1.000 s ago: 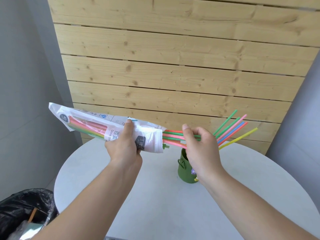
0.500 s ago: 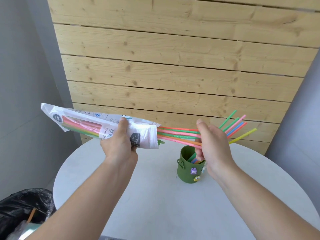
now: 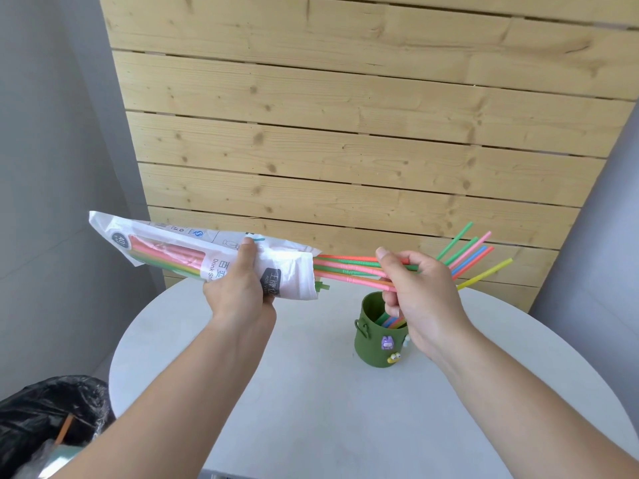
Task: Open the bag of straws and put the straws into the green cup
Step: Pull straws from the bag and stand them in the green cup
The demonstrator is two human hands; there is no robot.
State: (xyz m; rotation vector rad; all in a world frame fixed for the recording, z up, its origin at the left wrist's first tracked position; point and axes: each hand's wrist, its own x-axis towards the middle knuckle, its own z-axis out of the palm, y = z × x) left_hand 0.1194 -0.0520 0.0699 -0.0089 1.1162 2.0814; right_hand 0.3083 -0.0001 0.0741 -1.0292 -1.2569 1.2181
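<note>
1. While the left hand (image 3: 242, 292) grips the white bag of straws (image 3: 193, 254) near its open end, the bag hangs in the air above the left part of the round white counter (image 3: 311, 409), its sealed end pointing up and to the left.
2. The left fingers (image 3: 247, 257) are wrapped tightly round the crumpled plastic, thumb on top.
3. Coloured straws show through the clear window of the bag, and one short green end pokes out below its mouth.
4. A bundle of pulled straws (image 3: 349, 267), orange, green and pink, reaches from the bag's mouth to the right hand (image 3: 422, 295).
5. The right fingers (image 3: 389, 262) are pinched shut on this bundle, thumb above and the others curled beneath.
6. The green cup (image 3: 371, 340) stands upright on the counter, just below and beside the right hand, with small figures stuck to its side and a little handle on its left.
7. Several cup straws (image 3: 473, 257) already sit in it, slanting up and to the right past the hand: green, pink, blue, red and yellow.
8. A wooden plank wall (image 3: 345, 133) rises behind the counter.
9. A bin with a black liner (image 3: 45, 416) sits at the lower left, beside the counter.
</note>
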